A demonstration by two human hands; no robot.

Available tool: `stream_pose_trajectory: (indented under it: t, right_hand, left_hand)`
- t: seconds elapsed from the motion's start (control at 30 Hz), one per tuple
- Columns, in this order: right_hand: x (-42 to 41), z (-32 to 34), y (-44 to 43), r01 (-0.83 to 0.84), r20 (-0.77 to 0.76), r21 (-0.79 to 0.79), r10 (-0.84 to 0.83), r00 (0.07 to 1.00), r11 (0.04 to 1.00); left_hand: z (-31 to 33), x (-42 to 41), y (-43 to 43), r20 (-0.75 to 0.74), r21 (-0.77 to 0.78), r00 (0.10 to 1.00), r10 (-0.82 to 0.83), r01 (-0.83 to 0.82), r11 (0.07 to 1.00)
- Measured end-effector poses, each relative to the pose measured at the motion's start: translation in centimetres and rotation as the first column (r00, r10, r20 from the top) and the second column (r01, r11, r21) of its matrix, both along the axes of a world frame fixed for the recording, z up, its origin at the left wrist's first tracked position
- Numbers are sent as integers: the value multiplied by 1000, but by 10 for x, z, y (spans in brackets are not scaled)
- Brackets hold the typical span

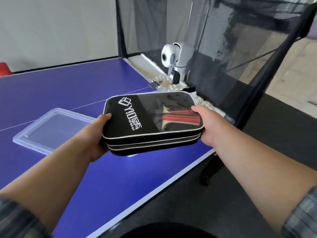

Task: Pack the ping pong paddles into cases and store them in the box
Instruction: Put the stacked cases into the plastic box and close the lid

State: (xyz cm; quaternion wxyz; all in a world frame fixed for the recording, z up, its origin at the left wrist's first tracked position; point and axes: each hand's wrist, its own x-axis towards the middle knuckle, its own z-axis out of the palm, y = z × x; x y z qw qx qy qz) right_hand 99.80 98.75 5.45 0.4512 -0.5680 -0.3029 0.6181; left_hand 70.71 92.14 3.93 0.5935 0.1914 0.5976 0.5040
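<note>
Two black paddle cases [151, 122] with white piping are stacked and held level above the blue table [68, 86]. The top case has white lettering and a clear window showing a paddle with a red and black handle [181, 117]. My left hand [97, 134] grips the stack's left end, thumb on top. My right hand [208, 125] grips the right end, thumb over the window's edge. A clear plastic lid [51, 129] lies flat on the table to the left. The box itself is mostly hidden under the cases.
A white ball-feeding robot [173, 60] stands at the table's far end inside a black catch net [240, 48], with several white balls [173, 83] heaped below it. The table's white right edge [154, 191] runs diagonally beside dark floor. A red object [4, 69] sits far left.
</note>
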Motion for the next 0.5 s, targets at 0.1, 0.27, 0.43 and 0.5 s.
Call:
stream_pose_trajectory:
  t: [0.1, 0.27, 0.43, 0.5]
  right_hand:
    - [-6, -6, 64, -75, 39, 4, 74, 996, 997]
    - [-26, -26, 160, -151, 125, -21, 152, 980, 988]
    - [-41, -65, 233, -211, 266, -132, 239, 934, 969]
    - [-46, -82, 252, -225, 308, -186, 274, 911, 957]
  left_hand:
    - [-7, -3, 43, -5, -3, 997, 74, -74, 997]
    - [-32, -17, 129, -43, -40, 987, 157, -159, 986]
    - [-79, -15, 191, -39, -179, 970, 239, -242, 954]
    - [-95, -15, 206, -43, -224, 965, 257, -260, 939]
